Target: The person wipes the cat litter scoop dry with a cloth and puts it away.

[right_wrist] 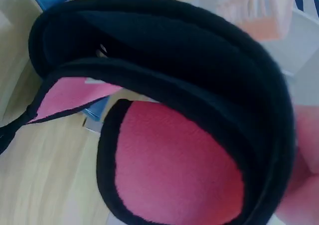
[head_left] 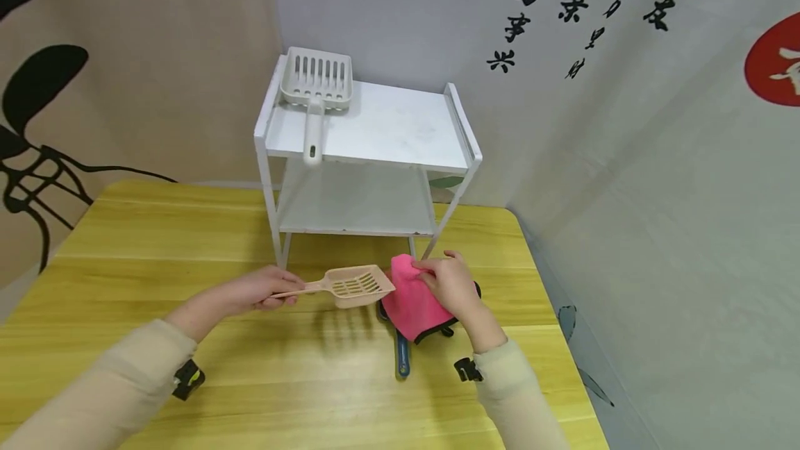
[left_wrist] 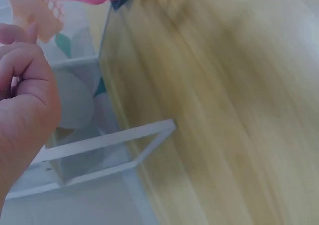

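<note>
My left hand (head_left: 265, 288) holds a beige slotted litter scoop (head_left: 354, 301) by its handle, the scoop pointing right over the table. Its slotted head also shows at the upper left of the left wrist view. My right hand (head_left: 451, 285) pinches the top of a pink fabric piece (head_left: 415, 304) with black edging. In the right wrist view this fabric (right_wrist: 174, 160) curves open, with a dark lining and a thin black strap at the left. A blue handle (head_left: 403, 358) sticks out below the fabric, which hides the rest of that object.
A white two-tier shelf (head_left: 400, 123) stands at the back of the yellow wooden table (head_left: 206, 242). On its top tier lies a pale grey litter scoop (head_left: 315, 106), handle overhanging the front edge. Printed curtains (head_left: 387, 19) hang behind the table and on its right.
</note>
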The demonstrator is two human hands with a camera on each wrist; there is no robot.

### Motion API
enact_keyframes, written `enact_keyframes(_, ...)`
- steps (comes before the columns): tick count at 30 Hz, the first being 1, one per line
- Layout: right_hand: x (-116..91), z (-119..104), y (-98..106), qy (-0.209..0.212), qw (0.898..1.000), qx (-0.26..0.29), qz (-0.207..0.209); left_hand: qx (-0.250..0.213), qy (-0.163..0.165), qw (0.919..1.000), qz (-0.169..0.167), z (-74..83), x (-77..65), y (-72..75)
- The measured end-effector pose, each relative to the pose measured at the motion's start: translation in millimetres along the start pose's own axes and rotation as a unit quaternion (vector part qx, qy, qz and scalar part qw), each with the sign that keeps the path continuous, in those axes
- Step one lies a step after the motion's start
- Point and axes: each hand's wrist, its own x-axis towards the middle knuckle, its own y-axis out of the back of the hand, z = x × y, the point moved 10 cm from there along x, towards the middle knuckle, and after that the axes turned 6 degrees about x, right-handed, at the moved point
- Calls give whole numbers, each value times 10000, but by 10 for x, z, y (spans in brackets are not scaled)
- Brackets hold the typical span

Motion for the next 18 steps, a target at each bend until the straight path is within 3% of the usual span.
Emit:
enact_keyframes(5, -24, -82, 116, -1, 9986, 347, 386, -607, 380, 9969, -333, -186, -25, -80)
enact_keyframes(10, -31, -411, 105, 566, 9958, 334, 633, -1080, 831, 9906, -145, -342, 21, -133)
enact_keyframes(18, -50, -804, -275, 1367, 9886, -578, 237, -1195, 1132, 9862, -160, -318, 162, -298)
